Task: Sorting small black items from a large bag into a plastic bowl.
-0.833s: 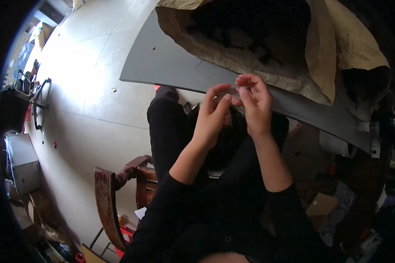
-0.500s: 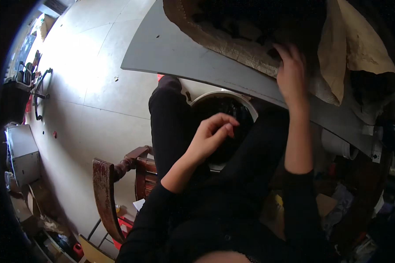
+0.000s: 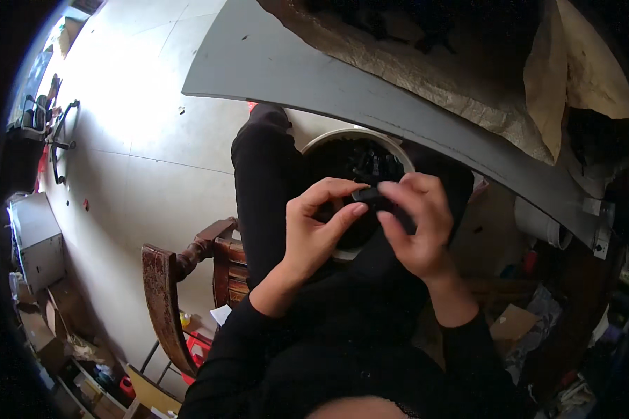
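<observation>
1. The left hand (image 3: 314, 230) pinches the left end of a small black part (image 3: 374, 197) between thumb and forefinger.
2. The part lies crosswise above the white bucket (image 3: 328, 140).
3. The right hand (image 3: 416, 223) closes its grip on the right end, equally near.

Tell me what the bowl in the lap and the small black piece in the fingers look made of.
Bowl: probably plastic, with a smooth, matte, off-white rim. Small black piece, held by left hand and right hand: dark and dull, perhaps plastic or rubber; too small to tell.
</observation>
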`<state>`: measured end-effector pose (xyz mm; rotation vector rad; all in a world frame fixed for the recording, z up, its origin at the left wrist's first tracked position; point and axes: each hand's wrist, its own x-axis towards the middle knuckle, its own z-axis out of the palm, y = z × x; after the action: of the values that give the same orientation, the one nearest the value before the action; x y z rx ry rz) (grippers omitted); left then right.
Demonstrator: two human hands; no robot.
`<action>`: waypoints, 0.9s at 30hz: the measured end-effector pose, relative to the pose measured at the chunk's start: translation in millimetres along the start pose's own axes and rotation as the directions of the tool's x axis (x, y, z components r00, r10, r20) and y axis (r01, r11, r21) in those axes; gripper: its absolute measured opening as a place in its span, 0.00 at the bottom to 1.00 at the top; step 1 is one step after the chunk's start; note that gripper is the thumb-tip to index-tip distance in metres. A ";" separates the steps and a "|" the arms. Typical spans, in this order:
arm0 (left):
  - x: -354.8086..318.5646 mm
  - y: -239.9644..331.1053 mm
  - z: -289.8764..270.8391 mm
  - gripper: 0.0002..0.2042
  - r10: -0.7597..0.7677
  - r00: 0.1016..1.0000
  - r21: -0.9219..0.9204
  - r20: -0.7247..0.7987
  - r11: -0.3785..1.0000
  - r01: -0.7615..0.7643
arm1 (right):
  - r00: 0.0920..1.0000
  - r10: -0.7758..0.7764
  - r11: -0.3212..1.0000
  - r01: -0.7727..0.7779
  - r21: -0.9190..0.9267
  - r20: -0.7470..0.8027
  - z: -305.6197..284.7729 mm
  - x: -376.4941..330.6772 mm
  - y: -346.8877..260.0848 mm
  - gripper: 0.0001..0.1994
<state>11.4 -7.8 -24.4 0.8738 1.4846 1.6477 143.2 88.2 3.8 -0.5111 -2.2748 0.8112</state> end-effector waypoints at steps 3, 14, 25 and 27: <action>-1.0 1.0 -5.6 0.10 0.050 0.995 0.003 0.091 0.999 -0.051 | 0.856 0.512 0.435 -0.321 0.841 0.062 7.5 -12.0 4.1 0.18; -0.6 20.5 0.5 0.13 0.284 0.935 0.309 0.211 0.889 -0.339 | 0.791 0.455 0.584 -0.612 0.533 0.409 -11.1 -7.6 -1.3 0.09; 1.6 8.4 -7.2 0.13 0.108 0.943 0.126 0.315 0.980 -0.154 | 0.624 0.475 -0.023 -0.696 0.718 0.621 3.5 -24.1 15.0 0.09; 0.8 1.3 -9.3 0.13 0.233 0.916 0.118 0.327 0.951 -0.285 | 0.586 0.429 -0.101 -0.725 0.681 0.688 4.1 -23.1 13.5 0.13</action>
<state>2.9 -11.7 -24.1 1.4067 1.3386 1.4969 158.5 83.7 -18.1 -0.8126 -1.0189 2.6567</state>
